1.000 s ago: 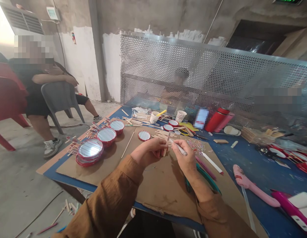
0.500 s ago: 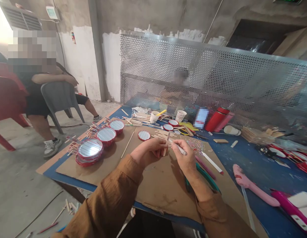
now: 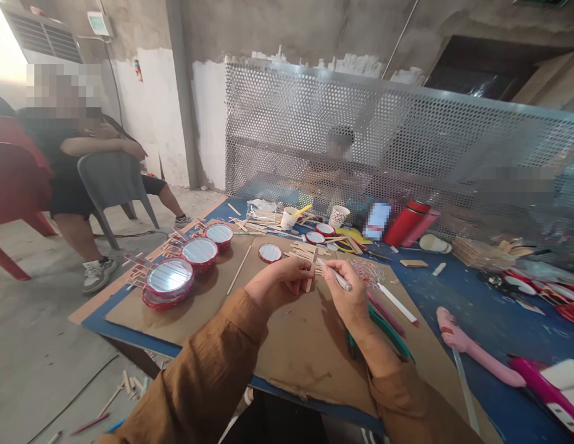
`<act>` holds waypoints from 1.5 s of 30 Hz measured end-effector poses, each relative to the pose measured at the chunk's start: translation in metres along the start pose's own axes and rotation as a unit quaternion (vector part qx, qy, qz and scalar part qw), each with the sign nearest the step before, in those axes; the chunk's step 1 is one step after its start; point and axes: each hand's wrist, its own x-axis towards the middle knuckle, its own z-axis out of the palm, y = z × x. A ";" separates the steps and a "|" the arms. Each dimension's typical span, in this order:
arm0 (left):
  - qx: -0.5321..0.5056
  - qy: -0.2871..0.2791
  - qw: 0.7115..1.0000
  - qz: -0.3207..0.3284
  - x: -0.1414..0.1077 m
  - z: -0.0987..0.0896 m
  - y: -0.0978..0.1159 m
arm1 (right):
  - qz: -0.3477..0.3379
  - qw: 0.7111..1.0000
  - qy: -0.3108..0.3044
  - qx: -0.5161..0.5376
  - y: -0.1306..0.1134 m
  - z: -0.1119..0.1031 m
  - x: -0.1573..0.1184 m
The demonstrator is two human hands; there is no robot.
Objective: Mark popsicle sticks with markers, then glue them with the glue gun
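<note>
Left of the hands, four red-rimmed round mirrors (image 3: 199, 253) sit on a cardboard sheet (image 3: 310, 351), the leftmost seemingly stacked on another, though the count beneath it is hard to tell. The left hand (image 3: 278, 280) curls closed, pinching an upright wooden craft stick (image 3: 311, 269) at its fingertips, and the right hand (image 3: 349, 290) pinches a white pen (image 3: 337, 276) between thumb and fingers, its tip at the stick. Bracing the stick firmly against the fingers should keep the pen's tip from slipping. Beyond the hands stand two paper cups (image 3: 337, 216) and two smaller mirrors (image 3: 315, 237). Right of the hands lie one white stick (image 3: 397, 303) and one pink tool (image 3: 472, 348) on the blue tabletop (image 3: 481, 296).
</note>
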 end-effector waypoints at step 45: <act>0.077 -0.012 0.997 0.005 -0.012 -0.001 0.014 | -0.062 0.987 -0.064 0.134 0.007 -0.008 0.003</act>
